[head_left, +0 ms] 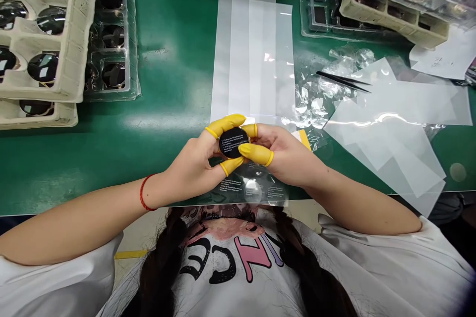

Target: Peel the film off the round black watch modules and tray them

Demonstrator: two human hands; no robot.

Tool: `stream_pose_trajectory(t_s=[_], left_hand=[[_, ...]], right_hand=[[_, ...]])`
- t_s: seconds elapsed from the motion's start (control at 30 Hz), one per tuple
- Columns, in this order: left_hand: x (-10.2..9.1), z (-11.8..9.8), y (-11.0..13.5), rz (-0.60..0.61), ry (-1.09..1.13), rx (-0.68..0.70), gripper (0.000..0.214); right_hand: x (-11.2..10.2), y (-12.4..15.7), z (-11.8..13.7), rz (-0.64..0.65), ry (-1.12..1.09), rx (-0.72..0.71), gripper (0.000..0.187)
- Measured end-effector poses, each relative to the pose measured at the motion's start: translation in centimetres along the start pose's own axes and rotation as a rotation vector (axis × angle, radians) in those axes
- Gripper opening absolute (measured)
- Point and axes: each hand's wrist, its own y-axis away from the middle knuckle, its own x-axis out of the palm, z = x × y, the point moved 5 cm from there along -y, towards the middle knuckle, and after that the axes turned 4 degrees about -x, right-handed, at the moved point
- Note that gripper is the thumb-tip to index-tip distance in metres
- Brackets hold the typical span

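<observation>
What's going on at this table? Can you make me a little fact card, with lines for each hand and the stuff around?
Left hand: holding the edge of a round black watch face
Right hand: holding it too, thumb on the front
On the fingers: yellow finger covers
Watch face print: small white words
Under the hands: clear film with white print
Beyond the hands: overlapping whitish strips
Right side: black tweezers
Left side: beige tray of shiny dark round pieces
Table: green
</observation>
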Motion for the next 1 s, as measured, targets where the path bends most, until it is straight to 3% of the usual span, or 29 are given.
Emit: stream_pose_trajectory(t_s=[0.17,0.33,0.5,0.67,0.83,1.0], left_hand=[[0.11,-0.77,-0.27,0.029,0.089,-0.021,0.056],[-0.08,-0.83,-0.24,0.009,0.08,-0.02,0.057],[-0.14,-0.3,-0.15,-0.037,0.015,0.007,0.059],[0.11,-0.35,-0.31,0.003,0.057,-0.02,0.058],[0.06,-0.81,-0.41,0.02,0.038,-0.002,0.057],[-0.19,-0.25,-0.47,-0.013,-0.033,0.045,0.058]], right_hand=[[-0.22,0.18,0.81,0.074,-0.012,-0.046,0.008],[-0.39,0.17,0.63,0.091,0.003,-0.056,0.013],[-0.14,-0.09,0.21,0.005,-0.014,-0.04,0.022],[-0.14,-0.17,0.38,0.073,-0.029,-0.051,0.012],[-0.64,-0.11,0.51,0.111,-0.008,-0.052,0.016],[-0.37,-0.24,0.12,0.04,0.034,-0.04,0.024]])
